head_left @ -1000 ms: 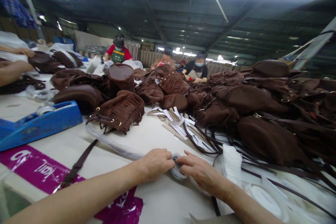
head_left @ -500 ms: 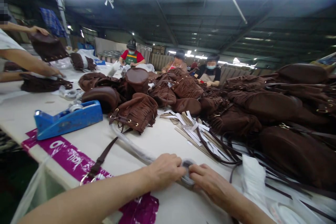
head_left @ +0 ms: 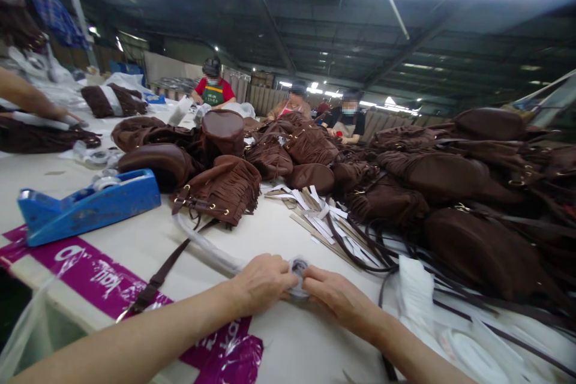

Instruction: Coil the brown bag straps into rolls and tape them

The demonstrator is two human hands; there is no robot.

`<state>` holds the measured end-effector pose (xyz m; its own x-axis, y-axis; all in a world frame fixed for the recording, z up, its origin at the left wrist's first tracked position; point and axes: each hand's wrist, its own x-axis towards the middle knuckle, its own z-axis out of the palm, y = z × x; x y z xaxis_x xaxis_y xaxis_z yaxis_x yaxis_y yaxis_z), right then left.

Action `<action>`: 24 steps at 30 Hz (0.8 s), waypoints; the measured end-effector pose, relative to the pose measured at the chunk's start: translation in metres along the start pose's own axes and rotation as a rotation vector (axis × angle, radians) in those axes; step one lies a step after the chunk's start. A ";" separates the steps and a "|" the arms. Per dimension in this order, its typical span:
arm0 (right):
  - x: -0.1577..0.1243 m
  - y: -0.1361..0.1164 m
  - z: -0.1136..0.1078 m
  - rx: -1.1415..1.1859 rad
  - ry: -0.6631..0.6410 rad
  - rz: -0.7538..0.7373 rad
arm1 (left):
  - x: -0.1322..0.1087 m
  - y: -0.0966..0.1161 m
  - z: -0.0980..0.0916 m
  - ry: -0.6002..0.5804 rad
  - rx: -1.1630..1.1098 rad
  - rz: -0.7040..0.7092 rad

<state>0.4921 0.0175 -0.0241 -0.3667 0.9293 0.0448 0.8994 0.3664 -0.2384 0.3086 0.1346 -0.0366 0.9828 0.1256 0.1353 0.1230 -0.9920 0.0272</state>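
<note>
At the front middle of the table, my left hand [head_left: 266, 279] and my right hand [head_left: 335, 294] grip a small coil of wrapped strap [head_left: 297, 273] from both sides. My fingers are closed on it, and their tips are partly hidden. From the coil the strap, in a pale see-through wrap, runs left to a brown fringed bag [head_left: 225, 187] with gold eyelets. A dark strap end [head_left: 157, 279] with a buckle and a metal ring lies to the left, beyond my left forearm.
A blue tape dispenser [head_left: 90, 201] stands left, near purple printed plastic [head_left: 96, 270]. Brown bags [head_left: 463, 180] are heaped at the back and right. Paper strips [head_left: 315, 210], dark straps and a white roll [head_left: 472, 354] lie right. A co-worker's arm [head_left: 31, 96] reaches in at left.
The view has turned a little, so the table things sit further left. My hands keep hold of the coil. The co-worker's raised bag at left has moved mostly out of view.
</note>
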 end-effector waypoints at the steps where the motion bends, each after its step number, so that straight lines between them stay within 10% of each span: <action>1: 0.002 0.004 -0.003 -0.027 -0.010 -0.033 | 0.000 -0.004 -0.002 -0.007 0.014 -0.005; 8: 0.025 -0.008 0.005 0.064 0.071 0.144 | 0.005 0.022 0.010 -0.007 -0.065 -0.303; 15: 0.028 0.003 0.000 0.034 -0.022 -0.064 | -0.015 -0.016 0.002 0.022 -0.009 -0.058; 24: 0.043 -0.007 0.005 0.089 0.053 0.142 | 0.000 0.011 0.005 -0.018 -0.174 -0.344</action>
<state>0.4690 0.0544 -0.0256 -0.2227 0.9733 0.0548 0.9157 0.2282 -0.3308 0.3107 0.1240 -0.0409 0.8907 0.4489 0.0720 0.4221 -0.8752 0.2362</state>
